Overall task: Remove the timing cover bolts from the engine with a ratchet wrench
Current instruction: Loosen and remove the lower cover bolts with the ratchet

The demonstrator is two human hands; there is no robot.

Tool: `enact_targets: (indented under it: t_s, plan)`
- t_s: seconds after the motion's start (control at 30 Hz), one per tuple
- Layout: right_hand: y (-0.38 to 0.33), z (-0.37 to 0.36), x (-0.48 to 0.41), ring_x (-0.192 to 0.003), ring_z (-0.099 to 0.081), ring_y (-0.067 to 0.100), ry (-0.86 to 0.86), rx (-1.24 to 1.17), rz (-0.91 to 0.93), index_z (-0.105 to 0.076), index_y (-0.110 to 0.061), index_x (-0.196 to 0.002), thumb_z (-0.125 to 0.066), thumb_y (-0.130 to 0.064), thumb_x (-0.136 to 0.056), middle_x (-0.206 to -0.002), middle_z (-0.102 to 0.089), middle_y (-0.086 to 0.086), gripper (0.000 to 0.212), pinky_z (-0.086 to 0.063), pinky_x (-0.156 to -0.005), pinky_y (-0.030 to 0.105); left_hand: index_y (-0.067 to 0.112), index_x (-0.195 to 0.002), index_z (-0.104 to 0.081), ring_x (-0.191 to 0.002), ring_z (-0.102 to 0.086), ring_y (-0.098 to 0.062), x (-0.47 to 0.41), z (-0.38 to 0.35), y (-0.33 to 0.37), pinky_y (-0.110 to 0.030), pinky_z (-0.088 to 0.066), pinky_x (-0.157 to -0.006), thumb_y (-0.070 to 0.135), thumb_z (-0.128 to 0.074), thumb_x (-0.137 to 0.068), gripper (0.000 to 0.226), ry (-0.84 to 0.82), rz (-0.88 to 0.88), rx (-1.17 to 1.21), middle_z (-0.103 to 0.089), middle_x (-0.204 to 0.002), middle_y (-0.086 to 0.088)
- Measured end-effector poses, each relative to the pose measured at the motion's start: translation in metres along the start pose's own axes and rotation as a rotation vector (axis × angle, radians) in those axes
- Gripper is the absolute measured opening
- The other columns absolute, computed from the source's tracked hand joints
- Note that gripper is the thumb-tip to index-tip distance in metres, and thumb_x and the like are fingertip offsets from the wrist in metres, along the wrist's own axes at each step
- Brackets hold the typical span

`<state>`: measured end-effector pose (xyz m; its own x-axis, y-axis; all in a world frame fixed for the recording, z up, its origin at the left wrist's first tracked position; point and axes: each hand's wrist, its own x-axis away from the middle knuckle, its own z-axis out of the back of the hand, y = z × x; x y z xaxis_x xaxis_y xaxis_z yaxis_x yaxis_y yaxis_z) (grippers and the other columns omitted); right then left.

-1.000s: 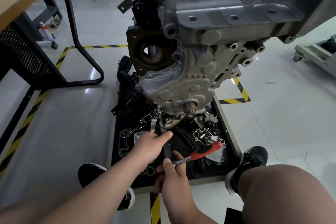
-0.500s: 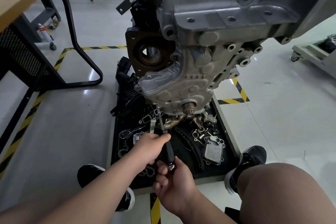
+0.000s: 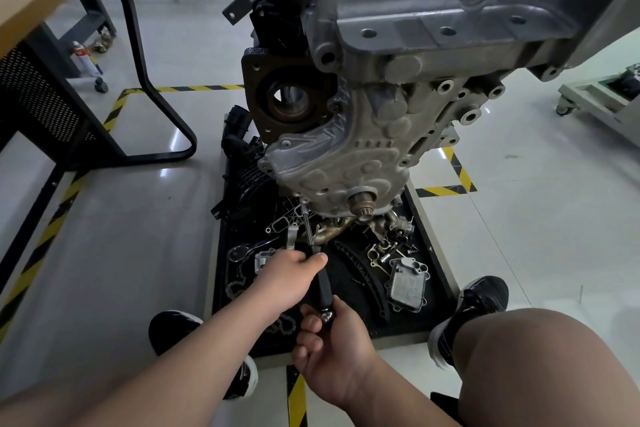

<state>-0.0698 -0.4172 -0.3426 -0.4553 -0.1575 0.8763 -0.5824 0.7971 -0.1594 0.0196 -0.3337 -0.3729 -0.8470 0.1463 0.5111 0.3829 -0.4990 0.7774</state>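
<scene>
The grey engine [image 3: 433,45] hangs over a black parts tray, its embossed timing cover [image 3: 346,166] facing me. A long extension bar with a black grip [image 3: 320,274] runs from my hands up to a bolt [image 3: 304,207] at the cover's lower left edge. My left hand [image 3: 287,276] grips the bar's upper part. My right hand [image 3: 329,347] holds the ratchet head at the bar's bottom end; the red handle is hidden behind that hand.
The black tray [image 3: 434,263] holds loose brackets, a chain, an oil cooler [image 3: 407,282] and a spare ratchet [image 3: 242,251]. A black-legged desk [image 3: 41,45] stands at left. My shoes [image 3: 481,302] and right knee [image 3: 540,364] flank the tray. A wheeled cart [image 3: 602,97] is at right.
The red ratchet handle, sticking out to the right one second ago, has swung out of sight behind my right hand. My left hand stays on the bar.
</scene>
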Motion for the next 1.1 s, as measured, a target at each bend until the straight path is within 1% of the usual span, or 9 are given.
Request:
enact_targets:
  t_s: [0.13, 0.27, 0.4, 0.53, 0.63, 0.73, 0.83, 0.97, 1.1]
  plan:
    - [0.004, 0.001, -0.001, -0.036, -0.029, 0.014, 0.029, 0.082, 0.107, -0.055, -0.010, -0.084, -0.033, -0.048, -0.103, -0.050, -0.042, 0.000, 0.048, -0.029, -0.045, 0.024, 0.006, -0.078, -0.062, -0.030, -0.031, -0.003, 0.000, 0.000, 0.001, -0.023, -0.025, -0.043, 0.048, -0.058, -0.090, 0.043, -0.008, -0.016, -0.017, -0.033, -0.037, 0.013]
    - [0.010, 0.007, -0.003, -0.038, -0.039, 0.016, 0.130, 0.368, 0.355, -0.051, -0.006, -0.086, -0.035, -0.041, -0.104, -0.051, -0.051, 0.003, 0.043, -0.036, -0.044, 0.025, 0.016, -0.061, -0.047, -0.031, -0.030, -0.006, -0.001, 0.001, 0.001, -0.022, -0.025, -0.043, 0.049, -0.059, -0.089, 0.044, -0.003, -0.028, -0.049, -0.031, -0.038, 0.012]
    - [0.016, 0.017, -0.002, -0.054, -0.053, 0.010, 0.118, 0.643, 0.593, -0.045, -0.021, -0.115, -0.041, -0.031, -0.102, -0.073, -0.063, 0.000, 0.017, -0.046, -0.053, 0.024, 0.018, -0.063, -0.047, -0.034, -0.030, -0.007, -0.002, 0.000, 0.001, -0.023, -0.027, -0.045, 0.051, -0.058, -0.088, 0.043, 0.002, -0.026, -0.076, -0.030, -0.039, 0.013]
    - [0.022, 0.030, -0.007, -0.069, -0.056, -0.003, 0.048, 0.969, 0.814, -0.022, -0.029, -0.138, -0.046, -0.024, -0.101, -0.090, -0.058, -0.009, 0.045, -0.043, -0.066, 0.014, 0.017, -0.061, -0.045, -0.036, -0.032, -0.007, -0.002, 0.001, 0.001, -0.024, -0.028, -0.047, 0.050, -0.058, -0.088, 0.045, 0.028, -0.030, -0.097, -0.030, -0.038, 0.012]
    - [0.023, 0.032, -0.009, -0.072, -0.052, -0.005, 0.008, 1.147, 0.851, -0.010, -0.029, -0.148, -0.044, -0.025, -0.100, -0.094, -0.052, -0.013, 0.059, -0.041, -0.068, 0.012, 0.001, -0.076, -0.063, -0.045, -0.041, -0.012, -0.001, 0.002, 0.001, -0.027, -0.033, -0.053, 0.050, -0.057, -0.089, 0.050, 0.039, -0.013, -0.087, -0.040, -0.047, 0.007]
    - [0.023, 0.031, -0.010, -0.086, -0.053, -0.019, 0.003, 1.106, 0.809, -0.007, -0.024, -0.150, -0.043, -0.023, -0.101, -0.106, -0.052, -0.018, 0.061, -0.040, -0.074, 0.002, -0.003, -0.095, -0.066, -0.052, -0.045, -0.015, 0.001, 0.001, 0.000, -0.029, -0.036, -0.057, 0.052, -0.057, -0.088, 0.056, 0.035, 0.001, -0.074, -0.042, -0.054, 0.002]
    - [0.023, 0.030, -0.012, -0.099, -0.046, -0.025, -0.009, 1.026, 0.796, -0.014, -0.025, -0.146, -0.043, -0.021, -0.102, -0.120, -0.050, -0.016, 0.054, -0.036, -0.077, -0.003, -0.002, -0.097, -0.065, -0.040, -0.038, -0.012, 0.000, 0.003, 0.001, -0.024, -0.031, -0.047, 0.052, -0.056, -0.089, 0.056, 0.007, 0.037, -0.020, -0.038, -0.047, 0.005]
    - [0.023, 0.027, -0.013, -0.087, -0.055, 0.007, -0.075, 0.824, 0.724, -0.027, -0.034, -0.135, -0.043, -0.020, -0.102, -0.100, -0.056, -0.006, 0.039, -0.043, -0.080, 0.022, 0.011, -0.090, -0.071, -0.036, -0.036, -0.011, 0.000, 0.005, 0.003, -0.021, -0.029, -0.041, 0.051, -0.055, -0.092, 0.042, -0.057, 0.080, 0.062, -0.041, -0.051, 0.002]
    - [0.020, 0.021, -0.013, -0.046, -0.045, 0.015, -0.053, 0.488, 0.541, -0.045, -0.026, -0.112, -0.038, -0.021, -0.104, -0.061, -0.053, -0.003, 0.011, -0.040, -0.048, 0.028, 0.014, -0.088, -0.069, -0.031, -0.031, -0.009, 0.000, 0.005, 0.003, -0.020, -0.027, -0.038, 0.046, -0.054, -0.094, 0.036, -0.086, 0.092, 0.093, -0.034, -0.042, 0.007]
